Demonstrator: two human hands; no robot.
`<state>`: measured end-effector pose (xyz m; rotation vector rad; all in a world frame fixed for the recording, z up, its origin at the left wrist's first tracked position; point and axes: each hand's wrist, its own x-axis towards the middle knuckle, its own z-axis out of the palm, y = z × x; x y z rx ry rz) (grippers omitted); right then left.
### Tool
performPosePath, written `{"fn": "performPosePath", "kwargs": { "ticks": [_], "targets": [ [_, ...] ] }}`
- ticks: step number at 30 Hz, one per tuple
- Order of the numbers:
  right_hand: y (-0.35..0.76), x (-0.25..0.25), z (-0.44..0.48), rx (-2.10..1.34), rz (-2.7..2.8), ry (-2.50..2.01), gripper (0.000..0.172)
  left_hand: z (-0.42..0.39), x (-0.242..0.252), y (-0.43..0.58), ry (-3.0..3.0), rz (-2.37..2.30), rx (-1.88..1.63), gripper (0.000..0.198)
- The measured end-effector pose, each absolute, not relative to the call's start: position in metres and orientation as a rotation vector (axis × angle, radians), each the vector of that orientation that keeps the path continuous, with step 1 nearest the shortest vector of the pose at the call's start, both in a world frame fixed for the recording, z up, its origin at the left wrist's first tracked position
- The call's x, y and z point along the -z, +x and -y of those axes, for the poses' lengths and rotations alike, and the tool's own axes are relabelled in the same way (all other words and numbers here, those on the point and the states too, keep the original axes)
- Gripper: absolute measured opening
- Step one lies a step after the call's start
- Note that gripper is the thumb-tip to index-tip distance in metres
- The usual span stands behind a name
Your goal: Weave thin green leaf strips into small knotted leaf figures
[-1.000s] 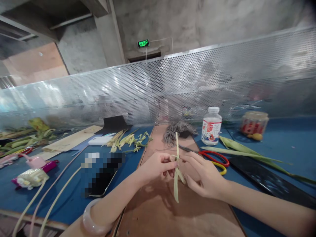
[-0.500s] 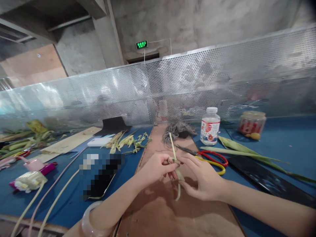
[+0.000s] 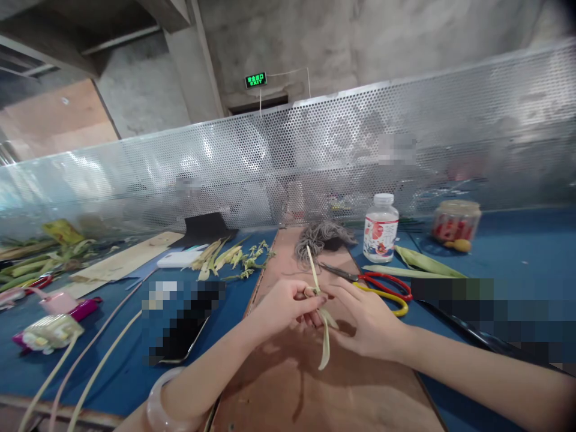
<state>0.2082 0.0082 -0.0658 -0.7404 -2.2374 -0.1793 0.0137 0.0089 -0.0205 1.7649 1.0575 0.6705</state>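
Both my hands meet over the brown board (image 3: 360, 390). My left hand (image 3: 290, 303) pinches a pale green leaf strip (image 3: 326, 345) between thumb and fingers. One thin end of the strip points up and away, and a wider end hangs down below the fingers. My right hand (image 3: 364, 312) touches the strip from the right, its fingertips closed against it close to a small loop or knot. Fingers partly hide that small part. Beyond my right hand lie scissors (image 3: 385, 291) with red and yellow handles, and grey yarn (image 3: 321, 237) is heaped behind the hands.
A labelled bottle (image 3: 380, 231) and a jar (image 3: 456, 223) stand at the back right, near green leaves (image 3: 427, 263). On the left lie a phone (image 3: 191, 330), chargers with cables (image 3: 54, 330), dried leaves (image 3: 216, 258) and brown paper (image 3: 126, 258). A perforated metal screen (image 3: 225, 162) stands behind.
The hanging end of the strip has shifted slightly and shows wider below my fingers. My hands have barely moved, and the whole view has moved a little.
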Motion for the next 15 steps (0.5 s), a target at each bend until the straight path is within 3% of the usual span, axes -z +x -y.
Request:
{"fn": "performPosePath", "kwargs": {
  "ticks": [15],
  "targets": [
    [0.2056,0.0594,-0.0094,-0.029,2.160,-0.772,0.013,-0.0075,0.0226,0.0174,1.705,-1.079,-0.766,0.026]
  ]
}}
